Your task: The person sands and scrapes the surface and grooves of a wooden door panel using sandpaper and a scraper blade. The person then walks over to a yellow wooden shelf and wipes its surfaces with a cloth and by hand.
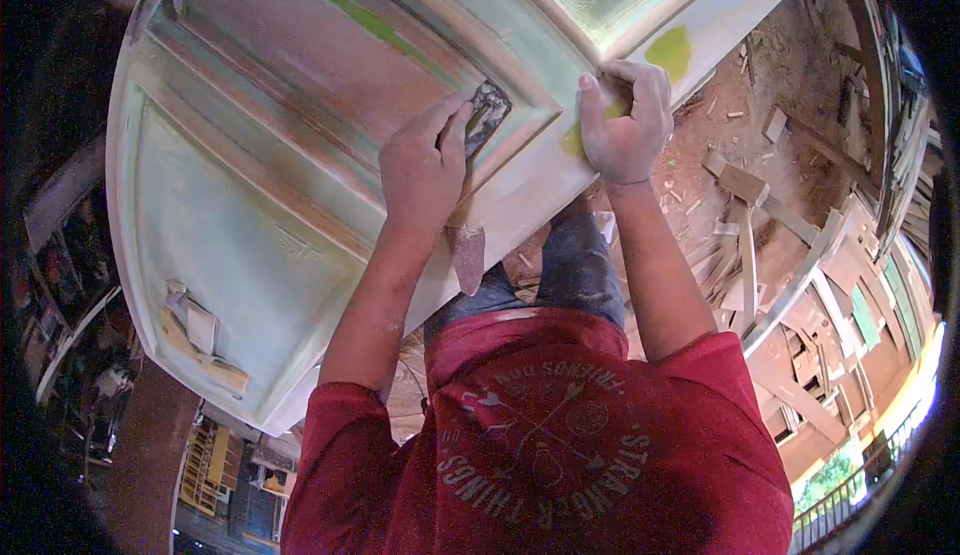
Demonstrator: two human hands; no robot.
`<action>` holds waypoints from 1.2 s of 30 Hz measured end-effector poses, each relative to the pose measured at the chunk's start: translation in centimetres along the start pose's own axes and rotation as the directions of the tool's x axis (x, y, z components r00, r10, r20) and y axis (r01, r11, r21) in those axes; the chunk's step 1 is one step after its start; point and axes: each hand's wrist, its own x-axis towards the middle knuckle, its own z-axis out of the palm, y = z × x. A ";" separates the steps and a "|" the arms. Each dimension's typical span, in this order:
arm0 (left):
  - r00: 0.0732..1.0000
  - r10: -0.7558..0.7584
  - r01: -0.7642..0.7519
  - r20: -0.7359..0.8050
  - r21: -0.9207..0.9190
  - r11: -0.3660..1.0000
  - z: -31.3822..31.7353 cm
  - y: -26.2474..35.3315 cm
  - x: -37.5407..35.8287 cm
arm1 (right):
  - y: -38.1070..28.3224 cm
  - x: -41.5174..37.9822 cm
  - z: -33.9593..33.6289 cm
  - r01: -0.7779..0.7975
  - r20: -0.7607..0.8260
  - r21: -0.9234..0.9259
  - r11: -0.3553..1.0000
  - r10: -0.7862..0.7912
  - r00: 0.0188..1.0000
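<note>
A pale green panelled wooden door (240, 185), with pinkish bare patches and lime-green spots, lies in front of me. My left hand (425, 170) is closed, thumb and fingertips pinching a small dark piece with whitish mottling (487, 115), like worn sandpaper, against the inner corner of a recessed panel. Dust coats my right hand (627, 120), which rests at the door's near frame rail with thumb and curled fingers apart and nothing between them. Below my left wrist, a brownish strip (467, 255) hangs over the door's near edge.
Small wood offcuts (198, 325) lie on the door's lower left panel. To the right, the dusty floor (715, 125) is strewn with shavings and wood blocks (740, 185). A heap of boards and curved wood pieces (840, 295) stands beyond.
</note>
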 end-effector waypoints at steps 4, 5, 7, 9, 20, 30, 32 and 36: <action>0.927 -0.333 0.368 0.171 -0.256 0.894 -1.9 2.1 1.1 | 0.0 -0.2 -0.1 -0.017 0.016 -0.004 1.000 0.017 1.000; 0.912 -0.363 0.405 0.193 -0.267 0.875 -2.4 2.7 1.2 | -0.1 0.0 -0.2 -0.017 0.016 -0.007 1.000 0.018 1.000; 0.913 -0.346 0.397 0.216 -0.279 0.875 -2.8 3.3 0.3 | -0.3 0.1 -0.3 -0.024 0.021 -0.010 1.000 0.024 0.999; 0.946 -0.247 0.301 0.208 -0.284 0.910 -3.0 3.5 -1.2 | -0.1 0.1 -0.2 -0.015 0.012 -0.001 1.000 0.015 1.000; 0.963 0.163 -0.219 0.214 0.269 0.938 -2.4 0.2 -3.8 | 0.0 0.0 -0.1 -0.002 0.005 0.023 1.000 0.002 1.000; 0.909 0.267 -0.340 0.319 0.199 0.919 -1.0 0.1 -1.7 | 0.2 0.1 -0.1 0.022 0.023 0.010 1.000 -0.022 1.000; 0.911 0.272 -0.333 0.309 0.165 0.928 -0.8 0.0 -1.7 | 0.1 0.0 -0.1 0.031 0.036 0.008 0.999 -0.031 0.999; 0.930 0.292 -0.316 0.223 0.082 0.945 0.5 -0.5 -1.7 | -0.3 0.2 -0.4 0.048 0.086 0.006 0.999 -0.049 0.995</action>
